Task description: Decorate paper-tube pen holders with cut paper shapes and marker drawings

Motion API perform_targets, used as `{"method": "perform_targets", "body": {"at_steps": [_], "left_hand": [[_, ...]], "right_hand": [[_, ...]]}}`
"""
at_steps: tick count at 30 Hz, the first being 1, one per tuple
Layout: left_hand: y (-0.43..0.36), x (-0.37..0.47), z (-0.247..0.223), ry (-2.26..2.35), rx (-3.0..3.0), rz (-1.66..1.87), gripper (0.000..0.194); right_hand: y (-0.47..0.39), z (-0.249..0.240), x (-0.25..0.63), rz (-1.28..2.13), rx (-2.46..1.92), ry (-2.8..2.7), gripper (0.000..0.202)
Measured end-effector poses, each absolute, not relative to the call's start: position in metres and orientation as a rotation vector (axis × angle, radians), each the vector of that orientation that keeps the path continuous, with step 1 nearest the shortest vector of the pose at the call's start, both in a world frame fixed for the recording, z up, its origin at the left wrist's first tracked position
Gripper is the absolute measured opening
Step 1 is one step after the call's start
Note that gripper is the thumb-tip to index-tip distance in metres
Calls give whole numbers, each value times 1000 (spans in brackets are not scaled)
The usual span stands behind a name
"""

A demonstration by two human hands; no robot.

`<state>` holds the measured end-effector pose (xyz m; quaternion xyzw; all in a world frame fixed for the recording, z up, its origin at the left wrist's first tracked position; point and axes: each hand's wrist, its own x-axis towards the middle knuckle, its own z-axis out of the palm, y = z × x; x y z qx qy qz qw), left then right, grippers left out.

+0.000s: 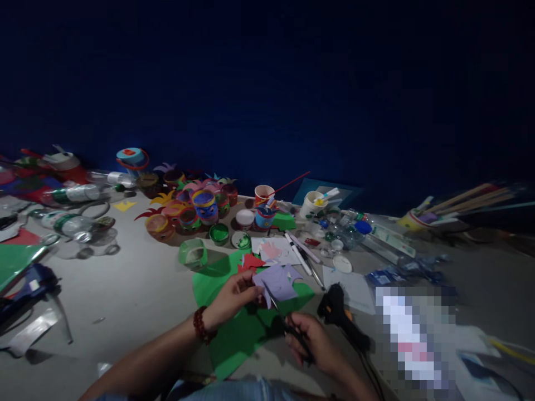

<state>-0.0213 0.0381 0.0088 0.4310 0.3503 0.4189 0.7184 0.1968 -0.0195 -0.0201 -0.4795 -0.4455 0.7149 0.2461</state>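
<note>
My left hand (239,293) is closed on the left edge of a piece of purple paper (282,283), which has faint drawn lines on it. In my right hand (311,340) is a pair of scissors (279,309) with dark handles, its blades pointing up and left against the purple paper. Beneath both hands lies a large green paper sheet (234,348). Red paper scraps (249,262) rest just beyond the purple piece. A black glue gun (343,317) lies right of my right hand.
Painted cups with paper tops (204,206) crowd the back of the table. Green paint pots (219,234) stand before them. Plastic bottles (69,223) lie at left, near a blue tool (33,287). Markers (298,253) lie beyond my hands. A cup of sticks (412,221) stands at right.
</note>
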Motion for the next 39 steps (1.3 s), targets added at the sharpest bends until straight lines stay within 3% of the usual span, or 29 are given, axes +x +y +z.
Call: {"method": "perform_targets", "body": {"at_steps": [29,39], "left_hand": [[38,-22,7,750,938,935,28],[35,-17,9,747,794,910,29]], "right_hand": [[-18,-14,194,1956,-1329,-1214,35],[-20,-17,190,1900,-1237,-1161,48]]}}
